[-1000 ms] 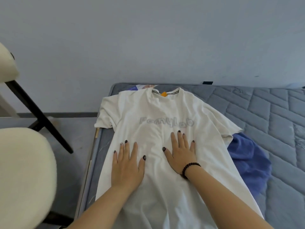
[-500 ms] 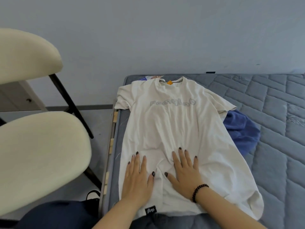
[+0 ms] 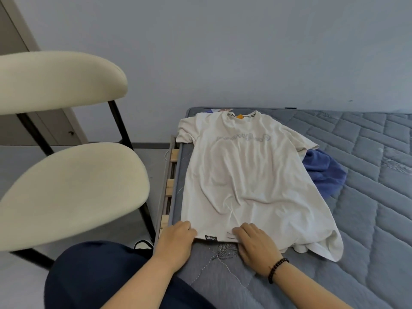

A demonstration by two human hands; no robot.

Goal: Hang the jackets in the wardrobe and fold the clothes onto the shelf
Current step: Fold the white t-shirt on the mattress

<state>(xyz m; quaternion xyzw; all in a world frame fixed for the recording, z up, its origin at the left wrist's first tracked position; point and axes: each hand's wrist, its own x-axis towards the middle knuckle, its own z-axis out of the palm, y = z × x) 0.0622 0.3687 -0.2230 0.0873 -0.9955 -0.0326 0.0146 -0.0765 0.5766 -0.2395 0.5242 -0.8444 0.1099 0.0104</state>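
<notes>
A white T-shirt [image 3: 245,175] lies spread flat on the bed [image 3: 367,197], near its left edge. Its long axis runs away from the person: collar toward the wall, hem nearest the body. The left hand [image 3: 176,238] and the right hand [image 3: 254,244] each grip the hem, fingers curled onto the fabric, a black label between them. A blue garment [image 3: 323,172] shows from under the shirt's right side. A cream chair [image 3: 66,186] stands left of the bed.

The white T-shirt [image 3: 245,175] is lying as soft, matt, wrinkled cloth on a quilted grey fabric mattress [image 3: 367,197]. Bare wooden slats [image 3: 171,186] are showing beside it, and the chair [image 3: 66,186] is looking smooth and cream-padded.
</notes>
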